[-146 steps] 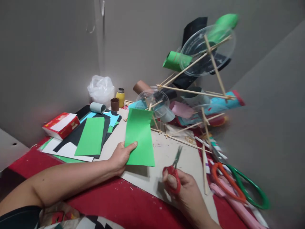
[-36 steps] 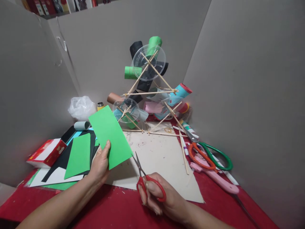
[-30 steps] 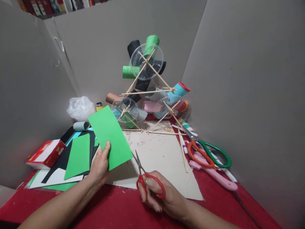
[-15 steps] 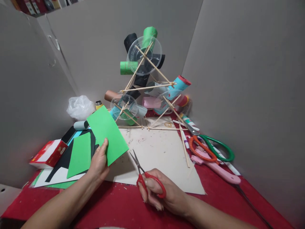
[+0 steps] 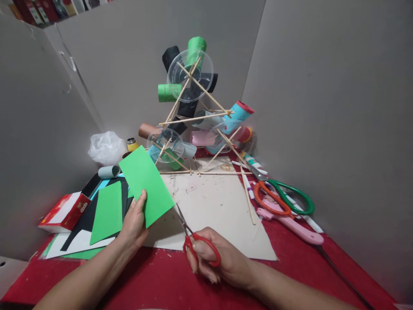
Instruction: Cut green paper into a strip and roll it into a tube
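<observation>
We log bare board (image 5: 216, 202) ahead of the right hand (image 5: 222, 260), free up to the stick frame (image 5: 196, 118) barring the back. The left hand (image 5: 134, 221) is hemmed by paper stack (image 5: 106, 213) and red box (image 5: 64, 211); big scissors (image 5: 284, 200) and pens (image 5: 255, 164) crowd the right. Walls (image 5: 322, 107) close three sides.

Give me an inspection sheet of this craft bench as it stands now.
Surface: red table cover with a beige cardboard sheet on it, flecked with scraps.
Job's things: green paper rectangle, lifted off the cardboard; small red-handled scissors, blades pointing at its lower corner.
Clutter: wooden-stick and clear-cup structure; large orange-and-green-handled scissors; pink tool; red-and-white box; white plastic bag; loose paper sheets.
Grippers: left hand pinches the paper; right hand holds the scissors.
Cables: thin dark cord by the right wall.
Surroundings: grey board walls on three sides.
</observation>
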`<state>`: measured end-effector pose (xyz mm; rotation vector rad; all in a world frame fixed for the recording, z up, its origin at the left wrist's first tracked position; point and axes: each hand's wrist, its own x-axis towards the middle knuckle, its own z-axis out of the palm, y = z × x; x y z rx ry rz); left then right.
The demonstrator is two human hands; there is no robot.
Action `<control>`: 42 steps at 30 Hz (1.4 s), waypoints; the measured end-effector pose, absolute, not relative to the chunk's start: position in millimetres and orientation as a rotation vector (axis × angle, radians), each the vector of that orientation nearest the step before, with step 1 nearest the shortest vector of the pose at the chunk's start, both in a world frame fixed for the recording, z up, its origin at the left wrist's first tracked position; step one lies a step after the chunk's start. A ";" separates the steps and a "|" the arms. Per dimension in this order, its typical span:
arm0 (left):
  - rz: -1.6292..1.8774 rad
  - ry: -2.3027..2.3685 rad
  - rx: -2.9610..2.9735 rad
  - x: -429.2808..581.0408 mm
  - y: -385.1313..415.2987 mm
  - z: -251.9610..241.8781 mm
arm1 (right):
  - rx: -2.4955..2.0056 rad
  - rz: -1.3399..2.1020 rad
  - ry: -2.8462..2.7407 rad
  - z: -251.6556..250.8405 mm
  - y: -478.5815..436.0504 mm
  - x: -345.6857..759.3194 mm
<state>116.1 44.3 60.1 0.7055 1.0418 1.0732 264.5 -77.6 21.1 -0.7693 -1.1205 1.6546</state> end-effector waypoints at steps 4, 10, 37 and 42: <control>1.053 1.025 0.711 114.4 46.5 56.7 | -0.790 1.648 -1.123 22.3 -78.6 264.6; 0.989 1.018 0.740 109.1 54.0 45.2 | -0.799 1.656 -1.140 25.2 -77.6 264.4; 0.966 1.030 0.755 111.0 52.8 45.8 | -0.695 1.739 -0.965 22.4 -77.2 261.5; 1.013 1.074 0.783 114.3 48.4 50.7 | -0.692 1.748 -0.885 22.2 -75.7 261.1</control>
